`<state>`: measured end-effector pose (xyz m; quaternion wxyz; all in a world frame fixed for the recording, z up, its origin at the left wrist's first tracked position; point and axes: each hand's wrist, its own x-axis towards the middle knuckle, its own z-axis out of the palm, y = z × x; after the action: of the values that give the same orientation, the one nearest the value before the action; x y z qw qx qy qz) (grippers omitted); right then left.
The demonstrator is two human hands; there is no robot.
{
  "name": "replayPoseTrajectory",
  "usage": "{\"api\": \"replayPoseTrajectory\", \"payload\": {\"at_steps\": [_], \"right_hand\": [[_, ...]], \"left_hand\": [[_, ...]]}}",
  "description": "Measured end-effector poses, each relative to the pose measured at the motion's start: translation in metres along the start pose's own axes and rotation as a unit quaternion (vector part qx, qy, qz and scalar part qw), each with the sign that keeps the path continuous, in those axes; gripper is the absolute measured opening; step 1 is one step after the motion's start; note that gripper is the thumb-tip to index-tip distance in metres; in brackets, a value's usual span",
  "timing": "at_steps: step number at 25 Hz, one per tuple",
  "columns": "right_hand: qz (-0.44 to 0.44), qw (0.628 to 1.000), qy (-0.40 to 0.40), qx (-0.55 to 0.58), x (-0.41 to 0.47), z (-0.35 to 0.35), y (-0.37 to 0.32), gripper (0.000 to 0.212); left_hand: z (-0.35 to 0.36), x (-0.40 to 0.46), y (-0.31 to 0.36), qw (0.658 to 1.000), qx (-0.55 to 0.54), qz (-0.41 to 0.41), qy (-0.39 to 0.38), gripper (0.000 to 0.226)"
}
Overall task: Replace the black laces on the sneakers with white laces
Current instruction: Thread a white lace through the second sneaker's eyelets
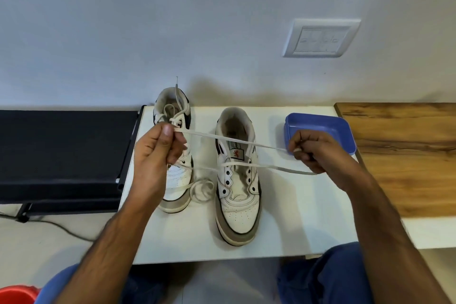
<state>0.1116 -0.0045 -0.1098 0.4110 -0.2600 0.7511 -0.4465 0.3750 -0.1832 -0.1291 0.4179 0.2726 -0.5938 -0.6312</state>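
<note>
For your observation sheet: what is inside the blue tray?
The part of the blue tray that shows holds nothing. The right hand, pinching the white lace, covers its near corner, so that part cannot be checked.

Operator's view of my own body. Both forearms [118, 237] are bare to the lower frame edge: no sleeves, watch or rings visible. Left hand [158, 155] and right hand [318, 153] ungloved, nails short. Blue trousers [328, 279] cover both knees, the cloth creased at the right knee.
</note>
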Motion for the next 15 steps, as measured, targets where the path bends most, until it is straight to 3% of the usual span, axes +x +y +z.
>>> {"api": "replayPoseTrajectory", "payload": {"at_steps": [2, 4, 6, 8, 10, 11, 12, 14, 15], "right_hand": [[0.013, 0.991, 0.031, -0.127, 0.007, -0.008, 0.011, 0.039], [0.005, 0.958, 0.079, -0.274, 0.015, -0.017, 0.023, 0.039], [0.032, 0.919, 0.098, -0.382, 0.017, -0.023, 0.027, 0.035], [0.06, 0.893, 0.093, -0.436, 0.014, -0.018, 0.022, 0.029], [0.018, 0.866, 0.124, -0.484, 0.008, -0.001, 0.007, 0.025], [-0.048, 0.868, 0.148, -0.472, 0.003, 0.01, -0.002, 0.023], [-0.127, 0.893, 0.149, -0.406, -0.002, 0.023, -0.011, 0.022], [-0.221, 0.959, 0.022, -0.179, -0.015, 0.053, -0.027, 0.023], [-0.222, 0.967, -0.066, -0.106, -0.021, 0.067, -0.031, 0.023]], "left_hand": [[0.004, -0.001, 0.004, 0.998, -0.051, -0.024, 0.01, 0.035], [0.005, -0.001, 0.005, 0.997, -0.062, -0.034, 0.022, 0.036], [0.002, -0.001, 0.004, 0.999, -0.004, -0.033, 0.002, 0.04], [0.003, -0.002, 0.002, 0.992, 0.104, -0.018, -0.067, 0.035], [0.012, -0.008, -0.002, 0.971, 0.186, 0.0, -0.153, 0.026], [0.018, -0.011, -0.005, 0.96, 0.207, 0.008, -0.19, 0.024], [0.023, -0.013, -0.006, 0.952, 0.216, 0.015, -0.217, 0.023], [0.029, -0.017, -0.01, 0.948, 0.21, 0.028, -0.238, 0.018], [0.03, -0.018, -0.012, 0.952, 0.198, 0.031, -0.23, 0.014]]}}
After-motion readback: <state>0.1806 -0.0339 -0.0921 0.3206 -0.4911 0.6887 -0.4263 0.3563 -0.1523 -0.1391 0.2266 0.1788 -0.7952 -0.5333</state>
